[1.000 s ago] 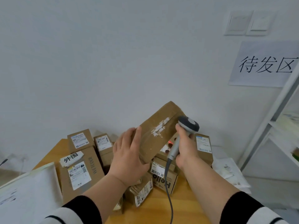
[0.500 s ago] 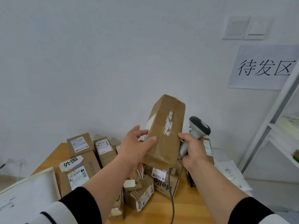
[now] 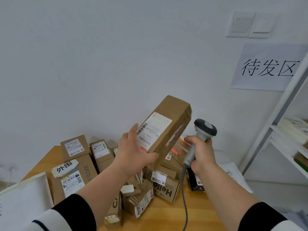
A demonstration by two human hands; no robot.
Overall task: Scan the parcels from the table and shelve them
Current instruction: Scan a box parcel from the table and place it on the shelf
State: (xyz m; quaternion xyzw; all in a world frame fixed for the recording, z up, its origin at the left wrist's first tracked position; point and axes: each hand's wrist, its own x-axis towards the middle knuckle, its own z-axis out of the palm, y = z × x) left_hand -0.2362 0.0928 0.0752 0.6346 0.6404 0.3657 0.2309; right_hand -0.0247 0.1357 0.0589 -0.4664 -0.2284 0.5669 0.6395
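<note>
1. head view, parcel: the long cardboard parcel [image 3: 164, 126] is held in the air above the wooden table [image 3: 196, 212], tilted, with its shipping label [image 3: 152, 130] facing the camera.
2. head view, left hand: the left hand [image 3: 135, 155] grips the lower end of the parcel, thumb under the bottom edge and fingers up along the label side.
3. head view, right hand: the right hand [image 3: 200, 152] is curled round the handle of the corded barcode scanner [image 3: 202, 132], just right of the parcel; the scanner head is not pointed at the label.
4. handling estimate: one hand carries the parcel by its end, so it is probably light. the board looks stiff and taped; the faces may be smooth, so slip is possible.
5. grip advice: hold by the short end or long edges, leaving the barcode uncovered.
6. surroundings: more boxes [image 3: 78, 160] lie heaped on the table; the white shelf [image 3: 283, 140] stands at right.
</note>
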